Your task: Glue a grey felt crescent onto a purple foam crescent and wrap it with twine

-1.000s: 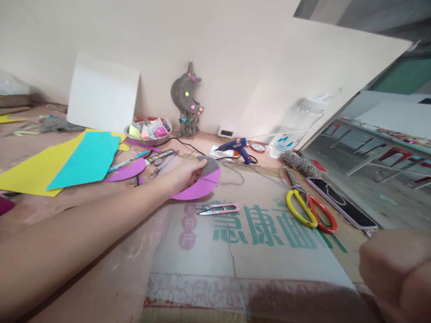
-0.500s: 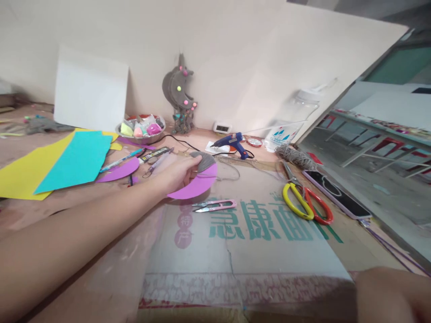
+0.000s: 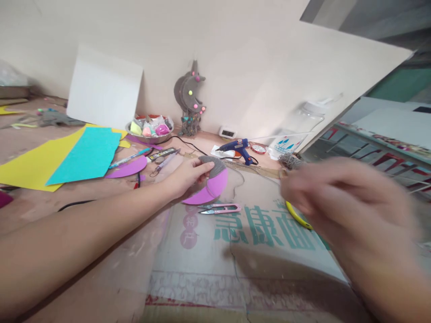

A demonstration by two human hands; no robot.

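Observation:
My left hand (image 3: 193,176) is closed on a purple crescent (image 3: 217,185), thumb on top. Grey yarn (image 3: 217,165) is wound round the crescent's upper end, and a loose strand runs from it across the board. My right hand (image 3: 340,202) is raised at the right, smeared by motion, so I cannot make out its fingers or anything in them. It covers most of the scissors, whose yellow handle (image 3: 299,217) shows below it. Pink thread snips (image 3: 222,208) lie just below the crescent.
A blue glue gun (image 3: 237,149) rests behind the crescent, near a grey yarn ball (image 3: 289,160) and a clear bottle (image 3: 296,128). Yellow and turquoise sheets (image 3: 87,154) lie left, with a bowl (image 3: 150,137) behind. A decorated grey moon (image 3: 191,96) hangs on the wall.
My right hand has come up from the lower right corner to in front of the scissors. The left thumb now lies over the wound yarn. The whole view has shifted slightly.

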